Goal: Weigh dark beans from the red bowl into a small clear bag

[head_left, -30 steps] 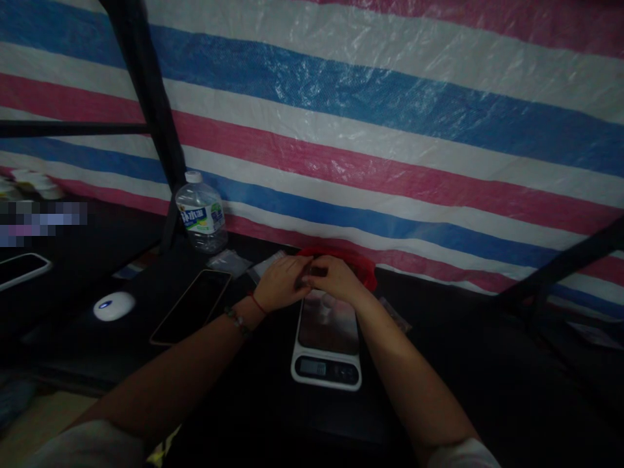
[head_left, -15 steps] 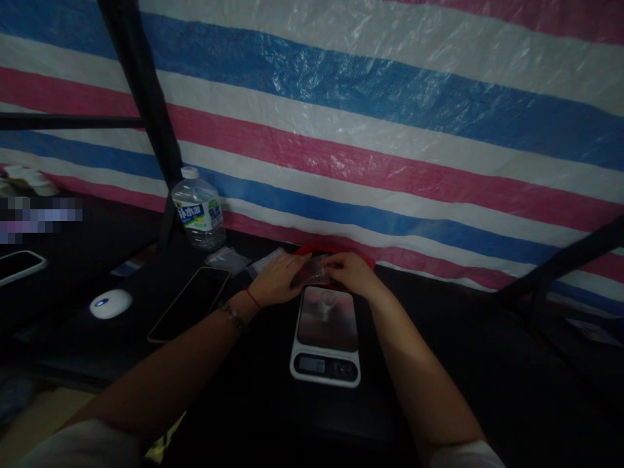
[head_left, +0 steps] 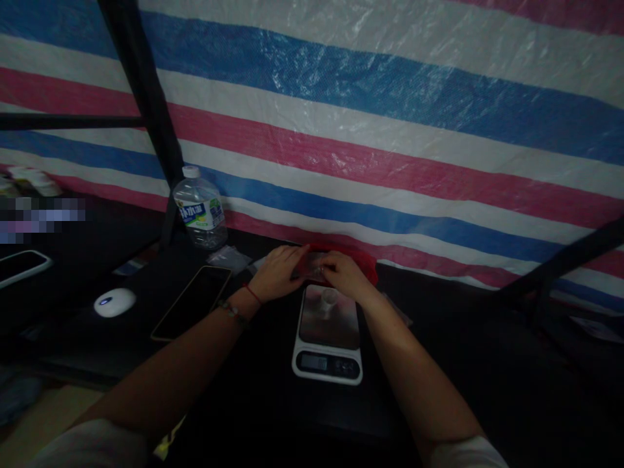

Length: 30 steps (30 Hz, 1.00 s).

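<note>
A clear plastic bag (head_left: 312, 265) stretches between my two hands, just beyond the kitchen scale. My left hand (head_left: 277, 273) has the bag's left end between its thumb and its long, nearly straight fingers. With bent fingertips, my right hand (head_left: 345, 273) pinches the bag's right part. Behind both hands lies a red plastic bag (head_left: 366, 263), partly covered by them. The white kitchen scale (head_left: 327, 364) stands between my forearms, its steel plate facing up and its display lit. On the plate is a small round clear piece (head_left: 329, 297), blurred in the dim light.
Left of my left hand lie a dark phone (head_left: 192, 304), a white mouse-like device (head_left: 114, 302) and more clear plastic (head_left: 229, 259). A large clear bottle (head_left: 201, 211) stands behind them. Another phone (head_left: 22, 266) is at far left. A striped sheet (head_left: 370, 149) hangs behind the black table.
My right hand has shifted slightly left along the clear bag, and more of the red bag shows behind it. The view has moved slightly; the scale stays in place.
</note>
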Each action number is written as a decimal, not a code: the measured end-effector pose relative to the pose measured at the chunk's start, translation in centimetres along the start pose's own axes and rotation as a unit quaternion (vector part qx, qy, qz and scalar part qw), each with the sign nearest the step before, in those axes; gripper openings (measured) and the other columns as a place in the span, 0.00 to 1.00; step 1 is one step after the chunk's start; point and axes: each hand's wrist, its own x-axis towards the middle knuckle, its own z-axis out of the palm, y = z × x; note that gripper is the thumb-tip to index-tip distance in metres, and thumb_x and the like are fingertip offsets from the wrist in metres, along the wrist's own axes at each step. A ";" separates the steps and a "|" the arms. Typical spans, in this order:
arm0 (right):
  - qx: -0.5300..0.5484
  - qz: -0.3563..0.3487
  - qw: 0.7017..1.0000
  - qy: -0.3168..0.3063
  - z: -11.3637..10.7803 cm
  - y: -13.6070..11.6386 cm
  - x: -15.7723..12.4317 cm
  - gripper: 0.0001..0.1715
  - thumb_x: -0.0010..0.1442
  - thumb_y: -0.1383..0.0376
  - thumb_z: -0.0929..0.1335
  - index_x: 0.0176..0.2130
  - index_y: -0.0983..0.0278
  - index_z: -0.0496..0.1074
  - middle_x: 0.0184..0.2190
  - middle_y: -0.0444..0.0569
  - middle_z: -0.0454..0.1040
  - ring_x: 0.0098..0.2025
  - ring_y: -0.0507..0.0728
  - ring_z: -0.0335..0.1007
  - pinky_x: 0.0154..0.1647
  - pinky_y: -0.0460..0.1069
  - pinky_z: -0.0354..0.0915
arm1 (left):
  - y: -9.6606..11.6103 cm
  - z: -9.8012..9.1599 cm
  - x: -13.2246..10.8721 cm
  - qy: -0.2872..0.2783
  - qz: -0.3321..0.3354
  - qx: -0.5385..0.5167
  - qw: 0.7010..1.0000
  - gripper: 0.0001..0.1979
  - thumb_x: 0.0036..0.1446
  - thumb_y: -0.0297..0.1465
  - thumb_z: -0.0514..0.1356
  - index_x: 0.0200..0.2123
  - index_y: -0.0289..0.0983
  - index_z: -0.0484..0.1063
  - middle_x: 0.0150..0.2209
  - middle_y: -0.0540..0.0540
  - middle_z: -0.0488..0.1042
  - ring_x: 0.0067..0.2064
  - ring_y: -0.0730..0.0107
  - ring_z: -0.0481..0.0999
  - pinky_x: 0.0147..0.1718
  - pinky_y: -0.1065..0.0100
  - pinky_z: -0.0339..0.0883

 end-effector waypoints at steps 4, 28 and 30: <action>-0.017 0.013 1.000 -0.005 0.7 -0.8 0.0 0.08 0.52 0.74 0.67 0.32 0.66 0.77 0.31 0.47 0.72 0.33 0.52 0.66 0.36 0.46 0.59 | 1.1 -0.4 0.1 0.011 0.024 -0.021 0.999 0.40 0.50 0.45 0.63 0.61 0.35 0.57 0.55 0.37 0.68 0.55 0.52 0.67 0.55 0.51 0.58; -0.106 0.104 0.989 -0.023 -1.4 4.9 -0.6 0.18 0.59 0.73 0.62 0.45 0.65 0.77 0.47 0.53 0.77 0.49 0.58 0.71 0.54 0.52 0.62 | -2.5 -1.4 -0.8 -0.149 0.093 -0.062 0.983 0.28 0.40 0.46 0.68 0.45 0.42 0.74 0.46 0.45 0.76 0.47 0.57 0.74 0.47 0.61 0.66; -0.158 0.112 0.979 -0.057 -0.9 5.7 -0.6 0.19 0.59 0.72 0.62 0.47 0.66 0.76 0.48 0.55 0.76 0.51 0.60 0.71 0.56 0.52 0.61 | -2.5 -1.5 -0.8 -0.145 0.108 -0.082 0.980 0.33 0.41 0.49 0.68 0.50 0.42 0.72 0.51 0.44 0.74 0.51 0.56 0.72 0.50 0.60 0.64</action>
